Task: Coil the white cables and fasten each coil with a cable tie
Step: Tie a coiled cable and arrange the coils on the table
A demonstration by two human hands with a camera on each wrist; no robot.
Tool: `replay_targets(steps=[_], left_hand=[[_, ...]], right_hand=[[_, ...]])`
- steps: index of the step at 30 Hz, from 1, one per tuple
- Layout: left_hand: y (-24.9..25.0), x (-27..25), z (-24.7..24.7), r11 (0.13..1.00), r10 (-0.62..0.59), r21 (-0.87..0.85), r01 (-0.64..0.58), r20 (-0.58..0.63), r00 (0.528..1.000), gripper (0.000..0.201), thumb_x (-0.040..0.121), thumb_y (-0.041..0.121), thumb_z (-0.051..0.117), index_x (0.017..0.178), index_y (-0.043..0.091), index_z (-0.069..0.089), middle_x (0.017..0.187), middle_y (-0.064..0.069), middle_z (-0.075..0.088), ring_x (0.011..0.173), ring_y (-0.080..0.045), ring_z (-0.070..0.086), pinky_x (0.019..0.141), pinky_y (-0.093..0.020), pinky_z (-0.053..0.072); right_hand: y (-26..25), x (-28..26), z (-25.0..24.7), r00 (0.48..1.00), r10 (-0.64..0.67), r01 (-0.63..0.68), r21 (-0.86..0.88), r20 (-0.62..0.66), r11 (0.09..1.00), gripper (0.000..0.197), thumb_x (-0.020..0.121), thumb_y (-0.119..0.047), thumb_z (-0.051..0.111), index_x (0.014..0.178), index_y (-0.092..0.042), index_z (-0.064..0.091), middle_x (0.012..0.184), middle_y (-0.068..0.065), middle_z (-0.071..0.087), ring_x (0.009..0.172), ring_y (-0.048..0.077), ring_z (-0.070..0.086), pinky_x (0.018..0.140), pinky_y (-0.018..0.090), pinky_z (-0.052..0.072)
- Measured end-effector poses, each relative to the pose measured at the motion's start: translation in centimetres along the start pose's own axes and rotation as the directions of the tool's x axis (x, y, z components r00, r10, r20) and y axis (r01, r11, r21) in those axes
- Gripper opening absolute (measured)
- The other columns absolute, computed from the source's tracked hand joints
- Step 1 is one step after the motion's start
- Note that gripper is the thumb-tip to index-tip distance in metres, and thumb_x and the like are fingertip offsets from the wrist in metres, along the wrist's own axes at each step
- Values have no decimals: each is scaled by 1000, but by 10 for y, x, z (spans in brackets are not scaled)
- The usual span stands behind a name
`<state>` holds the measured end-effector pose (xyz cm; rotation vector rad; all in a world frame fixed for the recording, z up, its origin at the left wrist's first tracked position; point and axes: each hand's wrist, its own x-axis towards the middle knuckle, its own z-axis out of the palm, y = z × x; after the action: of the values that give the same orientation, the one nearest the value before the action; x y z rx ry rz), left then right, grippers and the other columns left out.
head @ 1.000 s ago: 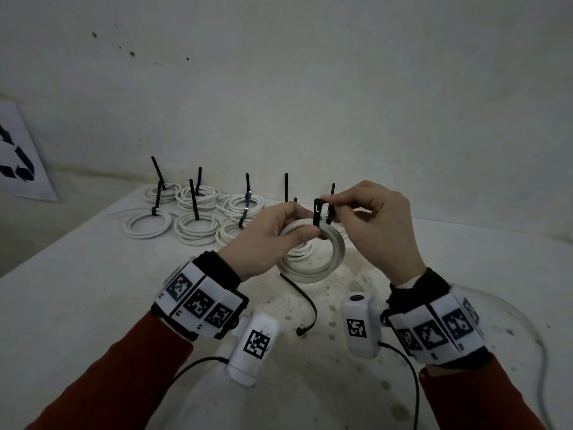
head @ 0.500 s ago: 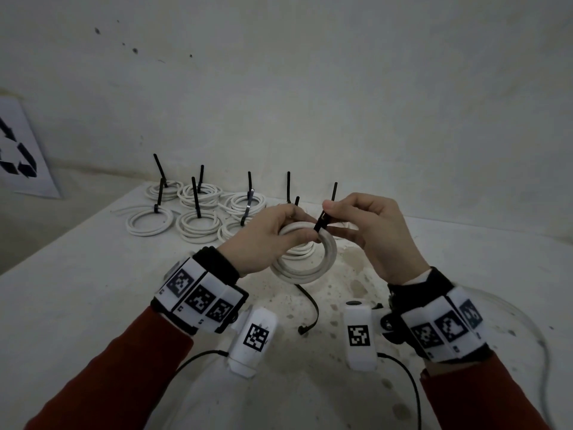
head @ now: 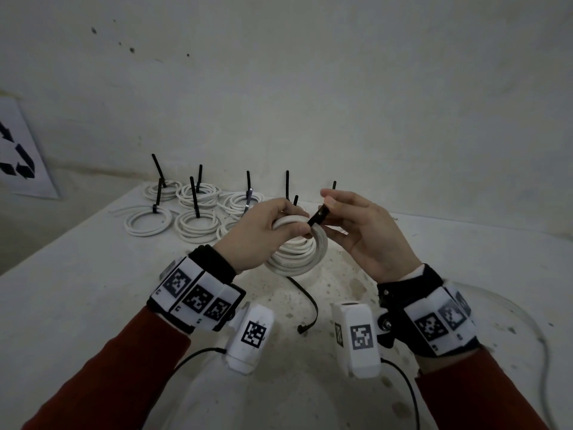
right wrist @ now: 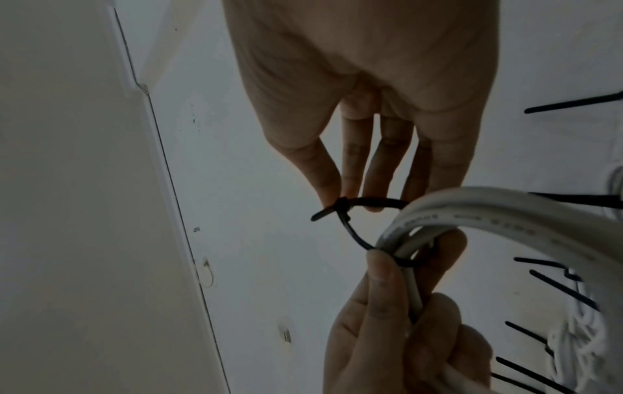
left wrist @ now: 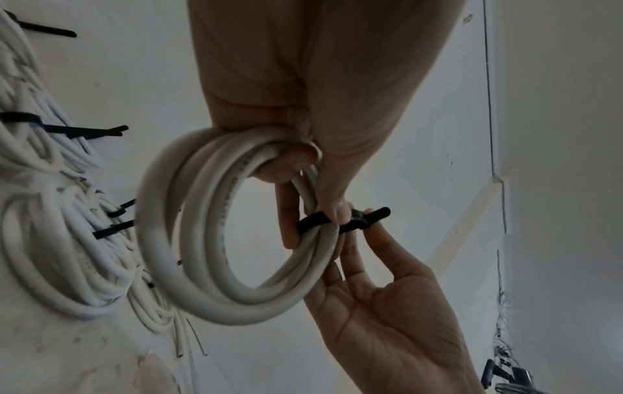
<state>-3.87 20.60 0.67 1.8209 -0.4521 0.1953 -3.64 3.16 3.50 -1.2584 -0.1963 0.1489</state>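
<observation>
**Tie threaded but still loose around the coil**

The left hand point(head: 263, 232) holds the white coil point(head: 299, 254) in the air above the tabletop point(head: 77, 299), its fingers point(left wrist: 286, 170) curled through the ring and its thumb pressing the strands together where the black cable tie point(right wrist: 354, 213) crosses them. The right hand point(head: 369, 234) sits just right of the coil, its thumb and fingertips point(right wrist: 328, 186) pinching the tie at its locking head; the other fingers hang straight and relaxed. From the right wrist view the tie forms an open loop standing off the coil, with only a short tip poking through the head, so the fastening looks started but not cinched.

The risks I judge from here:
- The short tip could slip back out of the head if the pinch loosens before it is pulled, since so little has passed through.
- The strands could spring apart if the left thumb lifts, leaving a strand outside the loop when it tightens.
- A pull at an angle could drag the tie along the coil or catch the left fingertip, which lies right against the band.

Beyond the coil, toward the wall, a group of tied coils point(head: 198, 225) lies on the tabletop, tie tails sticking up. A spare tie point(head: 307, 308) lies on the tabletop below the coil.
</observation>
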Motion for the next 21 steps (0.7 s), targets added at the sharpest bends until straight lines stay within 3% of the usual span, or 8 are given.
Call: replay_targets(steps=[3,9,13,15,18,21], left_hand=[[0,0,-1,1000,7,17,-7,-7,1000,13,85,12,66,97,10,62,96,-4,71,90,-14,68,86,-28,53],[-2,1,-2,999,28,40,-28,-20,999,16,83,15,70,97,12,64,94,-2,71,89,-15,68,87,-34,53],[-1,0,0,986,90,146,-85,-26,996,14,82,15,71,92,21,63,87,9,69,81,-3,64,77,-18,50],[0,-1,-1,939,180,309,-153,-63,982,14,83,14,69,91,22,61,82,16,64,77,4,59,69,-9,42],[2,-1,-8,840,317,488,-239,-82,945,13,85,14,67,95,18,59,80,24,57,76,14,54,66,-4,35],[2,0,-11,763,388,582,-281,-66,919,15,86,18,66,98,10,61,78,19,54,70,13,51,65,-3,34]], right_hand=[[1,2,-1,1000,21,-21,52,-1,998,16,88,-2,57,98,-9,67,75,5,67,70,15,63,83,34,54],[2,4,0,998,66,-63,161,-12,985,18,90,3,51,96,-10,62,72,3,69,66,14,64,77,29,54],[3,5,0,997,73,-69,209,-15,976,16,90,5,53,96,-9,56,72,4,70,64,13,66,77,25,52],[3,5,-1,997,32,-28,56,-66,998,16,87,-1,62,99,-9,55,77,4,69,67,12,65,76,26,53],[2,1,0,990,33,-77,-330,-137,941,25,83,-29,72,90,-9,60,75,1,62,64,13,58,67,29,53],[0,-2,3,978,204,-205,-316,-38,926,34,86,-42,64,79,-9,65,64,2,61,55,14,56,61,28,53]])
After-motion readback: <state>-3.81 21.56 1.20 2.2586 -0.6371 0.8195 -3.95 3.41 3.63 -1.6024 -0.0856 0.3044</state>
